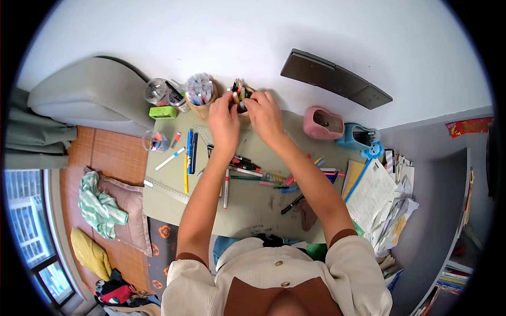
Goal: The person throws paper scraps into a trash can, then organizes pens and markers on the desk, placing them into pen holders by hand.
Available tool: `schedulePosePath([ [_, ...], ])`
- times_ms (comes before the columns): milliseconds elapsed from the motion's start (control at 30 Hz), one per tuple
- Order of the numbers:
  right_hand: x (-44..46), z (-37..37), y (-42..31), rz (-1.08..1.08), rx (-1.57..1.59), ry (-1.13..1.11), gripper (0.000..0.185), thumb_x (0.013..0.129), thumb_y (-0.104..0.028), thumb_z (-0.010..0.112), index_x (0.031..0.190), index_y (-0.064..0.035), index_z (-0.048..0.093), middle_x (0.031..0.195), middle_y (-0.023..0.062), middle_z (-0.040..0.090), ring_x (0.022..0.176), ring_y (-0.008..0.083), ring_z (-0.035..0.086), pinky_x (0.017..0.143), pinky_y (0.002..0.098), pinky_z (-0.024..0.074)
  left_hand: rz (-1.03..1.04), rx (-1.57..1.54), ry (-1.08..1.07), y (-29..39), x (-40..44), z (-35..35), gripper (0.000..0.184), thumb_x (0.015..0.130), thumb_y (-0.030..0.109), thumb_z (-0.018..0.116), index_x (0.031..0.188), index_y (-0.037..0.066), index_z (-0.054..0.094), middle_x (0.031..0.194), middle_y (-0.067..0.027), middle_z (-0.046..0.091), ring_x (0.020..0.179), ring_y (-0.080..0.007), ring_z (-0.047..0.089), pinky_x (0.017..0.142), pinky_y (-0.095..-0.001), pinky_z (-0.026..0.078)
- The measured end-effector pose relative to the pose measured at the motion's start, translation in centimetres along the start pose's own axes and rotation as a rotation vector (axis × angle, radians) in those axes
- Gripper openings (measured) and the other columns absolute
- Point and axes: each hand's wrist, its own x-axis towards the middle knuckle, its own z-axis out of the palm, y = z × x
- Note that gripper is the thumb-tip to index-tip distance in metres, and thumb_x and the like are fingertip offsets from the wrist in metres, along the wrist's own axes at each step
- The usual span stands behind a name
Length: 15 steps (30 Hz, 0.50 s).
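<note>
Both my hands are at a round tan holder full of pens and pencils, near the wall. My left hand is on the holder's left side, its fingers curled at the rim and the pens. From the right, my right hand reaches over the rim with bent fingers touching the pens. What either hand grips, if anything, is too small to make out. Just left of my left hand stands a second tan holder packed with clear-capped pens.
Loose pens and markers lie across the green desk, with a clear ruler at left. A pink container and a blue one stand right. Papers pile up at the right edge.
</note>
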Motion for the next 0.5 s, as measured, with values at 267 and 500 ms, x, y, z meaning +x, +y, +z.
schedulePosePath([
  [267, -4.5, -4.9, 1.4, 0.418, 0.278, 0.096, 0.014, 0.087, -0.003, 0.059, 0.099, -0.0024, 0.064, 0.090, 0.0137, 0.061, 0.083, 0.0335, 0.060, 0.072, 0.0397, 0.0482, -0.050, -0.212, 0.004, 0.8, -0.2, 0.5, 0.029, 0.085, -0.011, 0.058, 0.111, 0.001, 0.060, 0.107, -0.0176, 0.055, 0.098, -0.0364, 0.060, 0.083, -0.0423, 0.052],
  [500, -16.7, -6.0, 3.7, 0.564, 0.011, -0.331, 0.014, 0.082, -0.005, 0.065, 0.096, -0.0039, 0.062, 0.085, 0.0154, 0.062, 0.081, 0.0352, 0.060, 0.073, 0.0425, 0.0482, 0.220, -0.023, -0.007, 0.4, -4.6, 0.3, 0.031, 0.085, -0.014, 0.055, 0.113, -0.001, 0.059, 0.117, -0.0175, 0.058, 0.122, -0.0384, 0.052, 0.098, -0.0427, 0.045],
])
